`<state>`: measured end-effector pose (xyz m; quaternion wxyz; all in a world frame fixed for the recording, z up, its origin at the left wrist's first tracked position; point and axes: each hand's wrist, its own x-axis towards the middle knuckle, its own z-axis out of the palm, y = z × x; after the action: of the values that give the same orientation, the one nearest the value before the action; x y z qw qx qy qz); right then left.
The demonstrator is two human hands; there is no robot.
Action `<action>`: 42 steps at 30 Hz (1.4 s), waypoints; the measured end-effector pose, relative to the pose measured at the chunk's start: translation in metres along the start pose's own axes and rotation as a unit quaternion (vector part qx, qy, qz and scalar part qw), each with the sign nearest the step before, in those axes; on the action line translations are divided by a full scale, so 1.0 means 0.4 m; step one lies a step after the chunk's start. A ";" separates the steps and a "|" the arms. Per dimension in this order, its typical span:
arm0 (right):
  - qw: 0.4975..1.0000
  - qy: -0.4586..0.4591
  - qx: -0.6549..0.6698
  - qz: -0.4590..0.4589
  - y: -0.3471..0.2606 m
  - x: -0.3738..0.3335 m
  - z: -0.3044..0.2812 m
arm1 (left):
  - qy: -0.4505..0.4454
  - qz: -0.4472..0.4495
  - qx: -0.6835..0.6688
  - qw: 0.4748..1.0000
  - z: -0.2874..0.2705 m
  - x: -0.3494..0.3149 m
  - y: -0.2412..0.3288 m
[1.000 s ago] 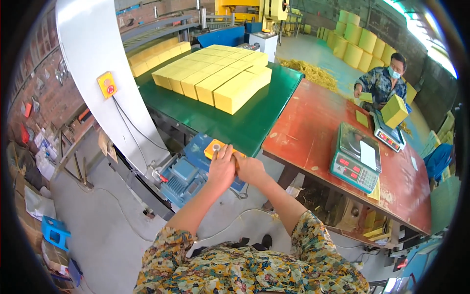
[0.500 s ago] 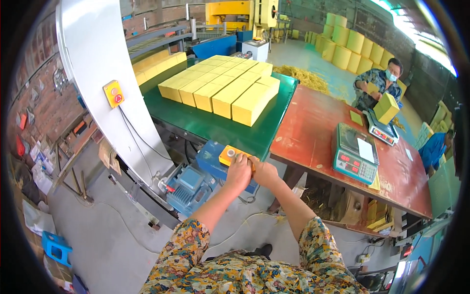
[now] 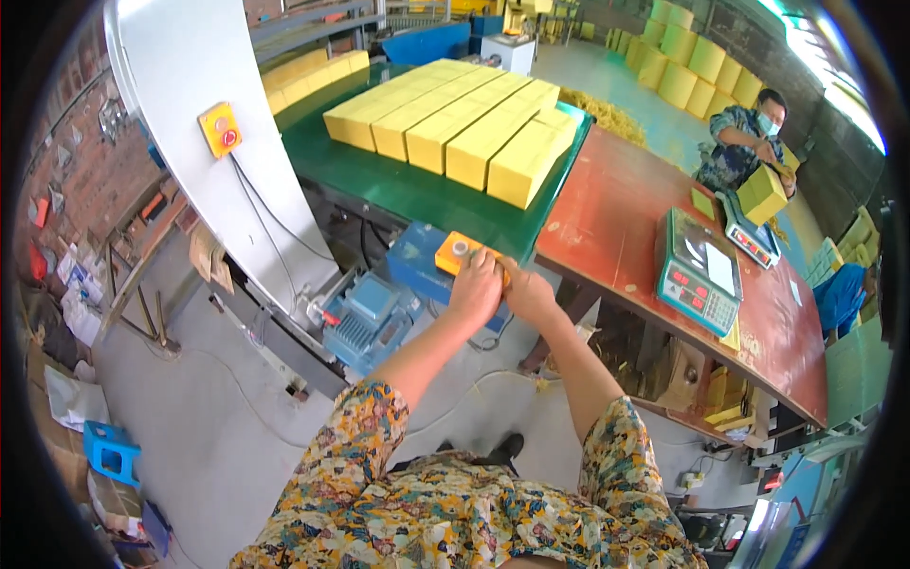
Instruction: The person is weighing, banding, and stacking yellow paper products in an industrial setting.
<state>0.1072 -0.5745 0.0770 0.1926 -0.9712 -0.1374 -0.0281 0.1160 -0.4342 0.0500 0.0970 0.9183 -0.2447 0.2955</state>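
Both hands are at a small orange control box (image 3: 462,248) with a round button, mounted on a blue housing beside the conveyor. My left hand (image 3: 477,284) has its fingers curled over the top and right part of the box. Right beside it, my right hand (image 3: 527,290) is wrapped round the box's right end; its fingertips are partly hidden. Beyond them lies a green conveyor belt (image 3: 417,204) bearing long rows of yellow blocks (image 3: 474,119), which sit side by side near its right edge.
A red table (image 3: 607,218) adjoins the belt on the right, with a scale (image 3: 701,270) and a second scale (image 3: 752,232). A co-worker (image 3: 744,137) stands behind it, handling a yellow block (image 3: 761,196). At left stand a white machine column (image 3: 190,123) and a blue motor (image 3: 372,318).
My view has tilted down slightly, so the belt and table appear higher. My hands stay on the control box. The co-worker's hands have come together above the block on the far scale.
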 end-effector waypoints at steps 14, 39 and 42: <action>0.999 -0.007 0.020 0.027 -0.032 -0.017 -0.013 | -0.004 0.013 -0.014 1.000 -0.033 -0.013 -0.003; 0.999 -0.015 0.031 0.010 -0.055 -0.015 -0.031 | -0.036 0.008 0.014 0.999 -0.069 -0.003 -0.022; 0.999 -0.014 0.032 0.011 -0.054 -0.015 -0.033 | -0.032 0.008 0.002 0.999 -0.070 -0.005 -0.021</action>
<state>0.0954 -0.5617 0.0964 0.2224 -0.9661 -0.1306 -0.0084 0.1050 -0.4170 0.0712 0.0851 0.9255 -0.2547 0.2669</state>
